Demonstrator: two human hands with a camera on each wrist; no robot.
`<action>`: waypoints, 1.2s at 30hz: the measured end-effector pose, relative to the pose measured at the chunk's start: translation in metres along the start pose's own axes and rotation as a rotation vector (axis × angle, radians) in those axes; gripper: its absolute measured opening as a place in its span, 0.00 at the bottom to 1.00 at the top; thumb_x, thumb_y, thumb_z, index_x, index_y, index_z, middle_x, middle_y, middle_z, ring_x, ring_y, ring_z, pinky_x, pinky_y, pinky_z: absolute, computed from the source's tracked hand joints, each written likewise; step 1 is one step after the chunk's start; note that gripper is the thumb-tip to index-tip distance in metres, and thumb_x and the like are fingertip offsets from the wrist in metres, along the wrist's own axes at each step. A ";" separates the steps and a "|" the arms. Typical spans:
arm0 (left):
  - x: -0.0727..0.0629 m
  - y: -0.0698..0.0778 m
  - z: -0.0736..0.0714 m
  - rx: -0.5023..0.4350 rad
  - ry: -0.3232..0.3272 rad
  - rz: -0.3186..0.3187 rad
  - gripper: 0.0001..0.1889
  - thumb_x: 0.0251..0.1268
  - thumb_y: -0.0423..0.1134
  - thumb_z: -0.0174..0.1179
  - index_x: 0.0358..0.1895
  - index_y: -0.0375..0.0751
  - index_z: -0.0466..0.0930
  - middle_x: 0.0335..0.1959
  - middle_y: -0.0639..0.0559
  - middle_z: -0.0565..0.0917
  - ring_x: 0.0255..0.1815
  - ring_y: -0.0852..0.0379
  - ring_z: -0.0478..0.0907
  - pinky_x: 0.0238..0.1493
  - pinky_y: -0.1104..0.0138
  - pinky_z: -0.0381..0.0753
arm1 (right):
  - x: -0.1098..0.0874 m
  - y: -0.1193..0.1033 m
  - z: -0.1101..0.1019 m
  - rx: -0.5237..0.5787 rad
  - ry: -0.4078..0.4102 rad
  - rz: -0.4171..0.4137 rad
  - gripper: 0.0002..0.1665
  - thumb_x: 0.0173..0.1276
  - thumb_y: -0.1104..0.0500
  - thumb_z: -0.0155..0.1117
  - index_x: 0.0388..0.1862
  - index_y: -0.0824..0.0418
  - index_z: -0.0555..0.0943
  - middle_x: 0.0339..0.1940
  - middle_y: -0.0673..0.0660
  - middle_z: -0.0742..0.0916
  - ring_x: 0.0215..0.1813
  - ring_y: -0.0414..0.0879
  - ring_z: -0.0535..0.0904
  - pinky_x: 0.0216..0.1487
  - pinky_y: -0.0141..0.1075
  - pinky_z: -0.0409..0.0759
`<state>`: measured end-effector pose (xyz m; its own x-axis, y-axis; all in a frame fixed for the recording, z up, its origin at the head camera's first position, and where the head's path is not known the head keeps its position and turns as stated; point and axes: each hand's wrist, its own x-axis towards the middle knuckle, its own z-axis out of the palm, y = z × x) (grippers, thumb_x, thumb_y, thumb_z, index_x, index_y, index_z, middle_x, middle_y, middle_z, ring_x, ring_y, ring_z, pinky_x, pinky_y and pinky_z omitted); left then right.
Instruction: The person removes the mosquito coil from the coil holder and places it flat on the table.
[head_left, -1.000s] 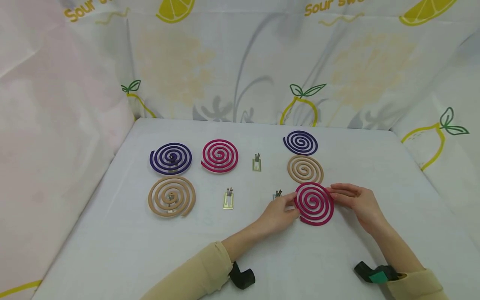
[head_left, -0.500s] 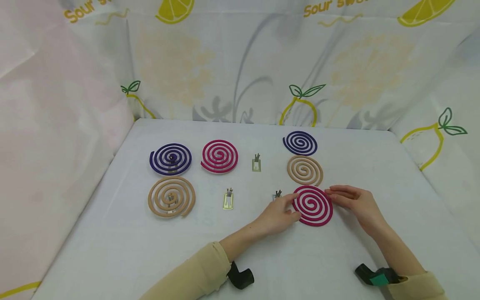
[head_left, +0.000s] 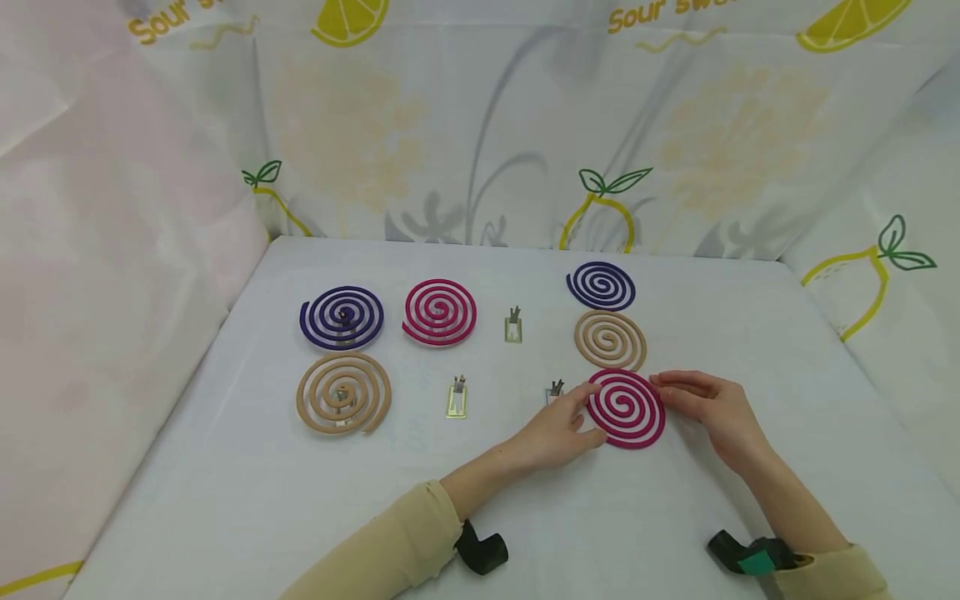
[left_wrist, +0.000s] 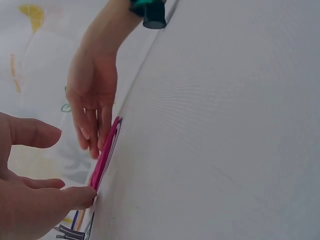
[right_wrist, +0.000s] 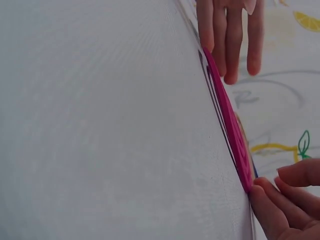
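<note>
The round magenta spiral coil [head_left: 622,407], like the round tan spiral coil [head_left: 608,337] and round dark-blue spiral coil [head_left: 601,285], looks smooth and matt. The gold-toned rectangular stand [head_left: 459,388] is thin metal, slightly glossy. The white tabletop [head_left: 300,508] appears smooth and matt; the beige sleeve [head_left: 390,542] is matt cloth. The black angular wrist mount [head_left: 483,554] resembles dull plastic.

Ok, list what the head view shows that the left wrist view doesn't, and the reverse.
Head view only: the leftmost dark blue spiral coil, the tan spiral coil in front of it and the far magenta spiral coil.
Left wrist view only: the near magenta spiral coil seen edge-on.
Both: that near coil, the left hand, the right hand and the white lemon-print cloth backdrop.
</note>
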<state>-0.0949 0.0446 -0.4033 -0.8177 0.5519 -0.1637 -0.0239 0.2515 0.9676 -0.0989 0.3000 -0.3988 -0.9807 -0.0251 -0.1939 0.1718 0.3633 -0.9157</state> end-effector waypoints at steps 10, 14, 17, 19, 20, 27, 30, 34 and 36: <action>0.003 -0.002 0.000 0.013 -0.026 0.003 0.34 0.69 0.34 0.59 0.76 0.36 0.58 0.80 0.44 0.57 0.78 0.49 0.59 0.74 0.64 0.66 | 0.004 0.004 0.000 0.039 0.011 0.019 0.31 0.71 0.52 0.66 0.65 0.70 0.75 0.45 0.35 0.88 0.49 0.27 0.82 0.49 0.19 0.80; 0.004 -0.003 -0.001 0.004 -0.030 -0.022 0.34 0.70 0.34 0.59 0.77 0.38 0.58 0.82 0.45 0.51 0.78 0.47 0.60 0.73 0.63 0.66 | 0.004 0.003 0.000 0.047 0.010 0.015 0.30 0.71 0.53 0.65 0.66 0.69 0.75 0.46 0.35 0.88 0.50 0.27 0.82 0.50 0.19 0.80; 0.005 -0.004 -0.001 0.001 -0.034 -0.030 0.34 0.70 0.35 0.58 0.77 0.39 0.58 0.82 0.46 0.49 0.77 0.46 0.61 0.73 0.63 0.66 | 0.004 0.002 0.000 0.057 0.008 0.006 0.30 0.72 0.54 0.65 0.66 0.70 0.75 0.46 0.35 0.88 0.50 0.27 0.82 0.50 0.19 0.80; 0.006 -0.004 -0.001 -0.003 -0.036 -0.029 0.34 0.70 0.36 0.58 0.77 0.40 0.57 0.83 0.46 0.48 0.77 0.46 0.60 0.74 0.63 0.66 | 0.004 0.002 0.001 0.063 0.008 0.000 0.29 0.72 0.54 0.65 0.66 0.70 0.75 0.46 0.35 0.88 0.50 0.28 0.82 0.50 0.19 0.80; 0.006 -0.004 -0.001 -0.008 -0.036 -0.030 0.34 0.70 0.36 0.58 0.77 0.40 0.57 0.83 0.46 0.48 0.78 0.46 0.60 0.74 0.63 0.65 | 0.004 0.002 0.001 0.063 0.009 -0.002 0.29 0.72 0.54 0.65 0.66 0.70 0.75 0.46 0.35 0.88 0.50 0.28 0.82 0.50 0.19 0.80; 0.010 -0.003 0.000 -0.014 -0.021 -0.045 0.35 0.70 0.37 0.59 0.78 0.41 0.57 0.83 0.46 0.46 0.78 0.47 0.58 0.75 0.64 0.63 | 0.004 0.002 0.002 0.053 0.015 0.009 0.30 0.73 0.53 0.63 0.67 0.69 0.74 0.46 0.34 0.87 0.50 0.27 0.81 0.50 0.20 0.80; 0.012 -0.003 0.000 -0.023 -0.018 -0.047 0.35 0.70 0.36 0.59 0.78 0.42 0.57 0.83 0.46 0.45 0.79 0.46 0.58 0.75 0.63 0.63 | 0.004 0.001 0.002 0.047 0.016 0.010 0.30 0.74 0.53 0.62 0.67 0.69 0.73 0.46 0.33 0.86 0.50 0.28 0.81 0.50 0.20 0.80; 0.013 -0.004 0.000 -0.045 -0.018 -0.041 0.35 0.69 0.35 0.59 0.78 0.42 0.57 0.83 0.45 0.44 0.79 0.45 0.57 0.75 0.63 0.63 | 0.004 0.001 0.003 0.040 0.012 0.014 0.30 0.74 0.53 0.62 0.68 0.70 0.72 0.47 0.33 0.86 0.50 0.28 0.81 0.51 0.19 0.80; 0.013 -0.005 -0.001 -0.048 -0.016 -0.035 0.35 0.69 0.35 0.59 0.77 0.41 0.57 0.83 0.45 0.44 0.79 0.45 0.58 0.75 0.63 0.63 | 0.004 0.001 0.003 0.036 0.009 0.017 0.31 0.74 0.52 0.61 0.68 0.69 0.71 0.47 0.33 0.85 0.50 0.27 0.80 0.51 0.19 0.80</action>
<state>-0.1057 0.0501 -0.4098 -0.8064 0.5564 -0.2004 -0.0803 0.2327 0.9692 -0.1027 0.2975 -0.4012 -0.9783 -0.0107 -0.2068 0.1918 0.3295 -0.9245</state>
